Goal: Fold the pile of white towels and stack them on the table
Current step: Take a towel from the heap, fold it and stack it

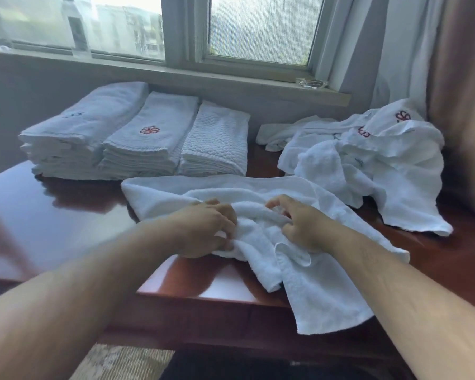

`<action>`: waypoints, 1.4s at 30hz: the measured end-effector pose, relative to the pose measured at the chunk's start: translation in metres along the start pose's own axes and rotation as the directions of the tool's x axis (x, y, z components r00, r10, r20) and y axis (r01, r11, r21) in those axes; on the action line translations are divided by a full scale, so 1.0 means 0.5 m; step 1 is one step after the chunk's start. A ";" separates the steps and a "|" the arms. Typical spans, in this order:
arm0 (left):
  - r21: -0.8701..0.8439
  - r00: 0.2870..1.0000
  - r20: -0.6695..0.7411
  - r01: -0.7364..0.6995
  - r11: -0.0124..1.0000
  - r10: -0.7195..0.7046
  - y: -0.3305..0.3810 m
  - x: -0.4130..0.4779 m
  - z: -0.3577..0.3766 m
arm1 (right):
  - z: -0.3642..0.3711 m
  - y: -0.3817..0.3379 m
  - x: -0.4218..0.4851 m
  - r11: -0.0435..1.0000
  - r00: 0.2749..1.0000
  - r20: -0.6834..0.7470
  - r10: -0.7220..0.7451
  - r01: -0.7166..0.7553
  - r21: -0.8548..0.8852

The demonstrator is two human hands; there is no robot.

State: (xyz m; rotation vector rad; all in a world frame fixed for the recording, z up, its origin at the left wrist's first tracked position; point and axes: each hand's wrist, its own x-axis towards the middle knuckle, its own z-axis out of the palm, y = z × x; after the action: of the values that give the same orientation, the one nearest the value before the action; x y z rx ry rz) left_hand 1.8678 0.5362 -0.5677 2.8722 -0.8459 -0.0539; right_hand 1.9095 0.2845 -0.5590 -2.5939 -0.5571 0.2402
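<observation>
A rumpled white towel (pixel 258 204) lies across the front of the dark red wooden table (pixel 66 215), one end hanging over the front edge. My left hand (pixel 203 229) grips a bunched fold of it with curled fingers. My right hand (pixel 299 223) pinches the cloth just to the right. Three stacks of folded towels (pixel 137 138) stand side by side at the back left. An unfolded pile of white towels (pixel 368 154) with red emblems lies at the back right.
A window sill (pixel 231 78) runs behind the table, with a small glass dish (pixel 311 83) on it. Curtains (pixel 436 64) hang at the right. Bare polished tabletop shows at the left front. Patterned floor (pixel 121 363) lies below the table edge.
</observation>
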 end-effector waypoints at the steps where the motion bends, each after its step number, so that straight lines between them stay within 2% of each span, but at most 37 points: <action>1: -0.086 0.999 0.043 0.000 0.996 0.004 0.001 -0.008 -0.007 | -0.002 -0.001 0.004 1.000 1.000 0.004 0.010 -0.010 -0.002; 3: -0.292 0.992 0.098 0.101 0.951 -0.076 -0.001 -0.029 -0.023 | -0.007 -0.002 0.010 1.000 1.000 0.005 0.023 -0.023 0.002; 4: -0.337 0.978 0.126 0.198 0.921 -0.164 -0.004 -0.037 -0.034 | -0.010 -0.003 0.011 1.000 1.000 -0.003 0.027 -0.027 0.014; 5: -0.313 0.953 0.149 0.297 0.902 -0.262 -0.008 -0.044 -0.044 | -0.013 -0.005 0.012 0.999 0.999 -0.014 0.029 -0.029 0.028; 6: -0.231 0.923 0.167 0.378 0.896 -0.346 -0.009 -0.048 -0.056 | -0.015 -0.007 0.013 0.999 0.999 -0.028 0.029 -0.028 0.044; 8: 0.036 0.866 0.181 0.469 0.883 -0.467 -0.007 -0.050 -0.072 | -0.016 -0.012 0.015 0.997 0.999 -0.049 0.015 -0.011 0.076; 10: 0.298 0.830 0.104 0.500 0.813 -0.548 -0.005 -0.041 -0.073 | -0.015 -0.021 0.015 0.992 0.998 -0.064 -0.014 0.022 0.123; 11: 0.321 0.834 0.041 0.510 0.798 -0.550 -0.005 -0.037 -0.067 | -0.014 -0.025 0.015 0.987 0.997 -0.080 -0.024 0.036 0.158; 12: 0.242 0.852 -0.018 0.511 0.825 -0.523 -0.002 -0.034 -0.058 | -0.014 -0.028 0.015 0.981 0.994 -0.104 -0.028 0.047 0.189; 14: 0.019 0.906 -0.081 0.419 0.908 -0.416 0.009 -0.026 -0.023 | -0.011 -0.028 0.020 0.974 0.991 -0.135 -0.020 0.049 0.221; 18: -0.019 0.934 0.031 0.357 0.934 -0.356 0.028 -0.022 0.037 | 0.003 -0.016 0.029 0.957 0.992 -0.111 0.053 -0.019 0.288; 21: -0.205 0.946 0.025 0.320 0.925 -0.322 0.016 -0.028 0.021 | 0.005 -0.002 0.034 0.983 0.985 -0.141 0.099 -0.075 0.168; 23: -0.306 0.930 0.043 0.359 0.882 -0.364 0.009 -0.034 -0.003 | 0.006 0.007 0.036 0.987 0.988 -0.061 0.145 -0.140 0.077; 25: -0.149 0.907 0.074 0.421 0.895 -0.415 -0.004 -0.043 -0.026 | 0.005 0.013 0.041 0.978 0.981 0.011 0.195 -0.195 0.075; 28: 0.188 0.851 0.164 0.470 0.862 -0.499 -0.025 -0.059 -0.052 | 0.008 0.015 0.043 0.980 0.981 0.009 0.196 -0.196 -0.038; 30: 0.285 0.828 0.163 0.481 0.829 -0.536 -0.036 -0.063 -0.056 | 0.024 0.008 0.036 0.975 0.989 0.031 0.146 -0.138 -0.175; 31: 0.306 0.816 0.118 0.513 0.802 -0.566 -0.036 -0.061 -0.058 | 0.034 0.001 0.029 0.968 0.991 0.053 0.120 -0.105 -0.230; 34: 0.169 0.785 -0.175 0.619 0.767 -0.595 -0.023 -0.045 -0.037 | 0.038 -0.024 0.016 0.955 0.997 0.071 0.025 -0.002 -0.297; 35: 0.085 0.780 -0.192 0.618 0.782 -0.596 -0.017 -0.036 -0.021 | 0.028 -0.031 0.016 0.962 0.998 0.061 0.007 0.010 -0.271; 38: -0.058 0.828 0.015 0.561 0.826 -0.561 0.006 -0.018 0.035 | 0.009 -0.043 0.025 0.995 1.000 -0.008 0.009 -0.009 -0.097; 39: -0.083 0.859 0.042 0.513 0.855 -0.511 0.011 -0.016 0.049 | 0.011 -0.042 0.027 0.994 0.999 -0.049 0.009 -0.015 -0.104; 42: -0.155 0.953 -0.021 0.296 0.943 -0.302 0.022 -0.019 0.073 | 0.032 -0.017 0.036 0.973 0.982 -0.158 0.101 -0.131 -0.190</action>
State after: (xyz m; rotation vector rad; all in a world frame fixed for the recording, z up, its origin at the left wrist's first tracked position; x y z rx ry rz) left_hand 1.8509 0.5275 -0.6020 2.8193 -0.3725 -0.0833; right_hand 1.9187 0.3054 -0.5702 -2.8146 -0.3939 0.0294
